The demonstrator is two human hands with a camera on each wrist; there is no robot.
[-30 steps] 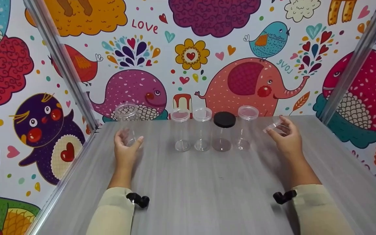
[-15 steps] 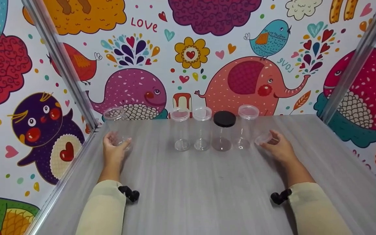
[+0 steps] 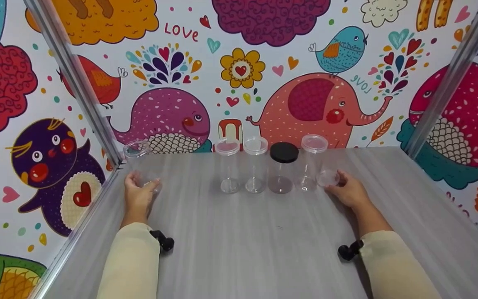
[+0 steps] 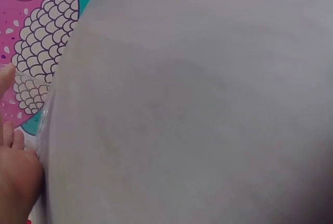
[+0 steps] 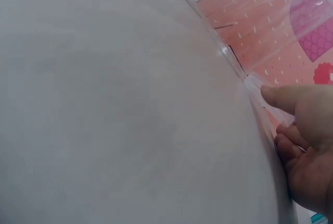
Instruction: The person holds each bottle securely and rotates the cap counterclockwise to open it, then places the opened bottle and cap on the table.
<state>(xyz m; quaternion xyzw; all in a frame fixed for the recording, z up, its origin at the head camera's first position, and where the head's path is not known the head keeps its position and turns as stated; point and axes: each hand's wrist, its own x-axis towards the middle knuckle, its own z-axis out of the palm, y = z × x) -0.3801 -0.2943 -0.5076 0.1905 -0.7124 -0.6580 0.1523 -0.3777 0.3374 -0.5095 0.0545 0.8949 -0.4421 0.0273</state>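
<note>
At the left of the table, my left hand (image 3: pixel 140 195) grips the lower part of an upright clear plastic jar (image 3: pixel 136 160). Over in the left wrist view, only part of that hand (image 4: pixel 18 177) shows at the left edge. My right hand (image 3: pixel 350 191) pinches a clear round lid (image 3: pixel 327 178) between thumb and fingers, low by the tabletop and just right of a clear-lidded jar (image 3: pixel 314 155). The right wrist view shows the thumb (image 5: pixel 281 97) on the pale edge of this lid (image 5: pixel 260 91).
Left of that lidded jar stand a jar with a black lid (image 3: pixel 284 152) and two slim clear-lidded jars, one (image 3: pixel 256 166) beside the other (image 3: pixel 228 166), all in a row. Behind the grey table (image 3: pixel 239 249) rises a cartoon-printed wall (image 3: pixel 239 108); metal posts (image 3: pixel 85 95) flank it.
My left hand has carried its jar leftward and slightly down. My right hand has brought the lid left and down, from above the table to beside the rightmost jar of the row.
</note>
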